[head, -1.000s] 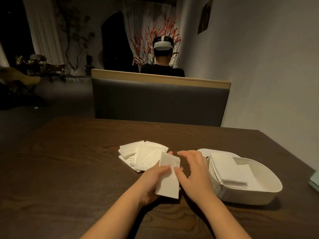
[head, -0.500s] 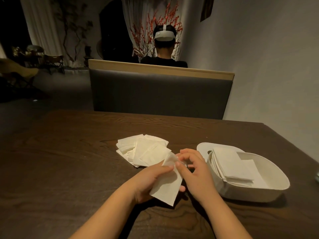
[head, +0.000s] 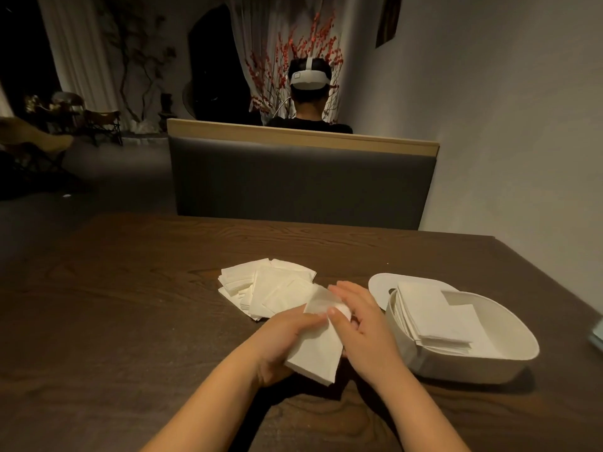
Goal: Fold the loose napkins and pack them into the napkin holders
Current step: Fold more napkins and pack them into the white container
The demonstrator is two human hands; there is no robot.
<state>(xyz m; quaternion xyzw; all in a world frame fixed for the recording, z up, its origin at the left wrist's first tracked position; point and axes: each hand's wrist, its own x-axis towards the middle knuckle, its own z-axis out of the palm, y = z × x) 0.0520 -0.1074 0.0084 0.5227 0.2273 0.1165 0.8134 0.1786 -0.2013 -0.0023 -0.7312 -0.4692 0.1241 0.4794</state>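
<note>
A white napkin (head: 318,350) is held above the dark wooden table (head: 130,305), tilted, its top part bent over. My left hand (head: 280,340) grips it from underneath on the left. My right hand (head: 362,327) pinches its upper edge with thumb and fingers. Behind the hands lies a loose pile of white napkins (head: 264,285), fanned out on the table. To the right stands a white oval napkin holder (head: 509,357) with a stack of folded napkins (head: 434,318) leaning against its left wall.
The holder's white lid (head: 380,283) lies flat behind it. A pale object (head: 598,334) pokes in at the right edge. A grey booth seat back (head: 300,181) stands across the table; a person wearing a headset (head: 308,93) sits beyond it. A wall runs along the right.
The napkin has gone from flat and upright to bent over at its top. My right hand has shifted onto its upper edge while my left hand keeps holding it.
</note>
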